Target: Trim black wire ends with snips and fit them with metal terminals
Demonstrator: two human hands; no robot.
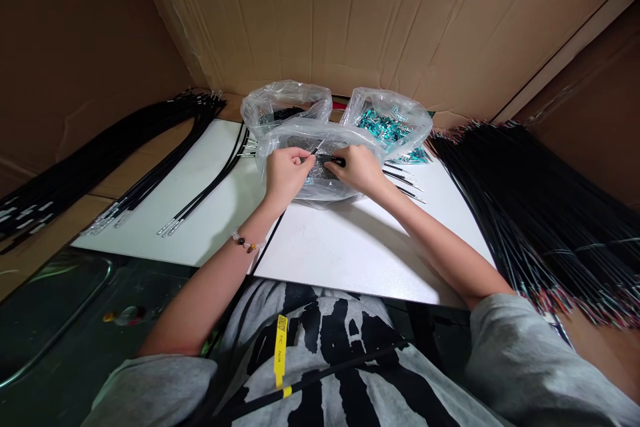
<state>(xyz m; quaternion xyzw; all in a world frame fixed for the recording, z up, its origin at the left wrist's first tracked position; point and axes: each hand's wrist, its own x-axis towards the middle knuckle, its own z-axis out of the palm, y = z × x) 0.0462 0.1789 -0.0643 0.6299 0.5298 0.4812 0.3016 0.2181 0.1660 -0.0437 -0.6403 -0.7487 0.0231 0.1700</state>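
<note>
My left hand (pixel 287 177) is above the front clear plastic bag (pixel 367 140), pinching the end of a black cable (pixel 274 235). The cable runs down from this hand across the white table. Opposite it, my right hand (pixel 359 170) is closed around a slim black tool (pixel 339 161), whose narrow end points toward the left fingertips. Its exact kind cannot be made out. Inside the bag lies a mass of small silvery pieces (pixel 327 147), partly covered by both hands. A black cable with a yellow tag (pixel 280 350) crosses my lap.
Two more clear bags stand behind, one with dark pieces (pixel 287 113), one with shiny teal pieces (pixel 383 125). Black cable bundles lie left (pixel 125 127) and right (pixel 530 200). A few cables (pixel 215 180) rest on the white table (pixel 340 253). Cardboard walls (pixel 320 20) surround it.
</note>
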